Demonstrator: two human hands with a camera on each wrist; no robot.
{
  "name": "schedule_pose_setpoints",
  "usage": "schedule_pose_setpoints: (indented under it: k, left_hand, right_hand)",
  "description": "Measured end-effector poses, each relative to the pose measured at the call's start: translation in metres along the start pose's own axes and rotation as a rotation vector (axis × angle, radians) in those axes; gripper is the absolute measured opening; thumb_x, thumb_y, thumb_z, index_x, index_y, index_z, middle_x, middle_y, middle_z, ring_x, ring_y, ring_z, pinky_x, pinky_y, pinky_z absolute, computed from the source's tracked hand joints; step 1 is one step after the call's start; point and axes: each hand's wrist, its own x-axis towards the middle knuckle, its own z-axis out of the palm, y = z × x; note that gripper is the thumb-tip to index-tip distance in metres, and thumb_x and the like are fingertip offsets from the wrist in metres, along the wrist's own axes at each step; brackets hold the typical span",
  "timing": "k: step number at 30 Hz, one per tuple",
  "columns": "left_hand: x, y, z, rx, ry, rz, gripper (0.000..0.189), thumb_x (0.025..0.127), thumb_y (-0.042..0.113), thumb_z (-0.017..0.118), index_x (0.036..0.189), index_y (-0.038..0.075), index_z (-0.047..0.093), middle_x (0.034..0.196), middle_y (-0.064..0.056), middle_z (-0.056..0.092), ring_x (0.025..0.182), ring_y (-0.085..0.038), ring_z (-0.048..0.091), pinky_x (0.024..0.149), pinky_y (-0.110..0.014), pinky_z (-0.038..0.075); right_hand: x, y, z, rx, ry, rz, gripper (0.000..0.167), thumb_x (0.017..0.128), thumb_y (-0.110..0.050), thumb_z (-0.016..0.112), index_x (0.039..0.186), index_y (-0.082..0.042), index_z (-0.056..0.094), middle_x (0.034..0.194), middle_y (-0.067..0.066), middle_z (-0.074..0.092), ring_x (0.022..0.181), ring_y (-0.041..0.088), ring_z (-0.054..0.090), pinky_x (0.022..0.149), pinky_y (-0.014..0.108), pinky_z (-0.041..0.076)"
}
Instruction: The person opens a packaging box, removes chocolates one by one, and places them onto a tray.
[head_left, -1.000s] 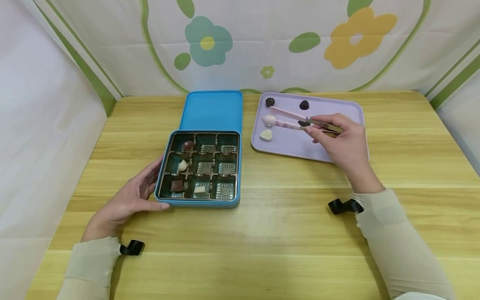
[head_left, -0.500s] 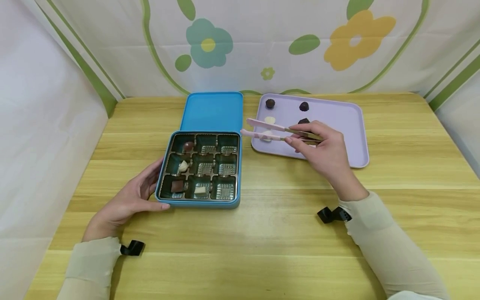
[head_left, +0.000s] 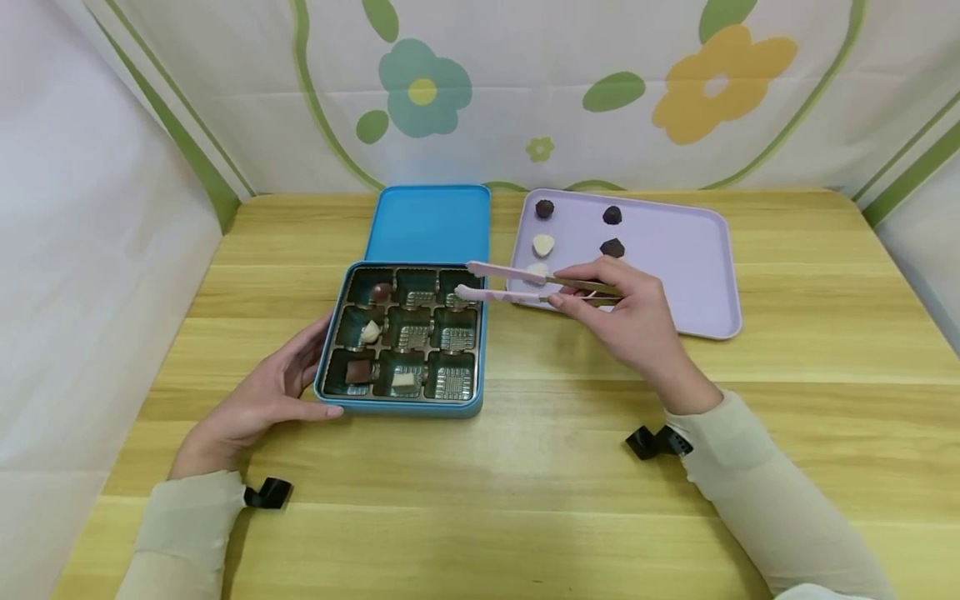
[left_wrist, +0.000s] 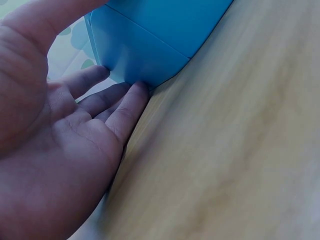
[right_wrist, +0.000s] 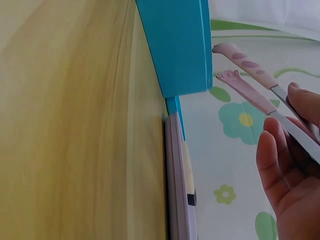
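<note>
My left hand (head_left: 262, 396) rests at the left front corner of a blue tin box (head_left: 405, 408). Its thumb lies by the front wall and its fingertips touch the side (left_wrist: 125, 100). A divided tray inside holds a round brown chocolate (head_left: 381, 292), a cream chocolate (head_left: 371, 332), a brown square one (head_left: 358, 372) and a white square one (head_left: 403, 381). Between thumb and fingers my right hand (head_left: 622, 321) pinches tongs (head_left: 510, 273) with pink paw-shaped tips. Over the box's back right compartment, those tips stand apart with nothing between them (right_wrist: 245, 80).
Behind the box lies its blue lid (head_left: 431, 223). On the right, a lilac tray (head_left: 690, 275) bears dark chocolates (head_left: 544, 208) and white ones (head_left: 543, 245), one partly behind the tongs. A flowered curtain (head_left: 510, 108) hangs along the wooden table's (head_left: 540, 492) far edge.
My right hand has carried the tongs left and toward me, from over the lilac tray to over the box's right edge. My left hand keeps its place at the box.
</note>
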Motion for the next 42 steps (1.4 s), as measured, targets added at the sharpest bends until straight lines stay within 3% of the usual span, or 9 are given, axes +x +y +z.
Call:
schedule_pose_setpoints:
  k: [6,14,24,29,36,42]
  left_hand:
    - [0.000,0.001,0.000,-0.004,-0.007,-0.028,0.119,0.086,-0.009,0.084,0.175,0.024,0.011,0.182,-0.015,0.010,0.151,0.002,0.039,0.113,-0.011,0.043]
    - [-0.001,0.001,0.000,-0.003,-0.002,-0.020,0.120,0.086,-0.010,0.084,0.175,0.024,0.011,0.182,-0.016,0.009,0.151,0.005,0.037,0.114,-0.009,0.040]
    - [0.000,-0.001,0.000,0.000,-0.002,-0.003,0.119,0.086,-0.011,0.083,0.175,0.022,0.012,0.182,-0.017,0.011,0.150,0.006,0.038,0.115,-0.009,0.040]
    - [0.000,-0.002,-0.001,0.003,-0.002,-0.008,0.119,0.086,-0.010,0.083,0.175,0.023,0.012,0.182,-0.016,0.011,0.151,0.005,0.037,0.115,-0.009,0.040]
    - [-0.001,-0.001,0.000,0.002,-0.004,-0.012,0.119,0.086,-0.010,0.083,0.175,0.024,0.012,0.182,-0.014,0.011,0.152,0.003,0.037,0.115,-0.010,0.041]
    - [0.000,-0.001,-0.001,-0.001,-0.003,-0.019,0.119,0.086,-0.009,0.084,0.175,0.024,0.012,0.182,-0.014,0.011,0.152,0.001,0.038,0.115,-0.010,0.041]
  right_hand:
    - [-0.003,-0.010,0.013,0.053,-0.083,-0.071,0.027,0.086,0.005,0.087,0.111,-0.005,0.084,0.093,0.002,0.076,0.084,0.008,0.070,0.071,0.018,0.058]
    - [-0.005,-0.025,0.032,0.103,-0.259,-0.160,0.025,0.088,0.002,0.086,0.112,-0.006,0.082,0.097,0.005,0.076,0.086,0.009,0.071,0.077,0.024,0.063]
    - [0.002,-0.039,0.045,0.049,-0.403,-0.329,0.022,0.088,-0.003,0.088,0.109,-0.004,0.082,0.095,0.001,0.076,0.081,0.008,0.062,0.067,0.025,0.054]
    - [0.007,-0.047,0.051,-0.014,-0.473,-0.336,0.021,0.091,-0.011,0.087,0.110,-0.004,0.081,0.095,0.003,0.074,0.078,0.010,0.057,0.061,0.032,0.052]
    - [0.017,-0.064,0.060,-0.134,-0.589,-0.317,0.017,0.097,-0.017,0.082,0.111,-0.007,0.081,0.095,-0.001,0.070,0.071,0.007,0.052,0.062,0.023,0.048]
    - [0.021,-0.071,0.063,-0.180,-0.617,-0.332,0.014,0.098,-0.016,0.081,0.108,-0.006,0.080,0.097,0.002,0.073,0.071,0.006,0.052,0.061,0.023,0.048]
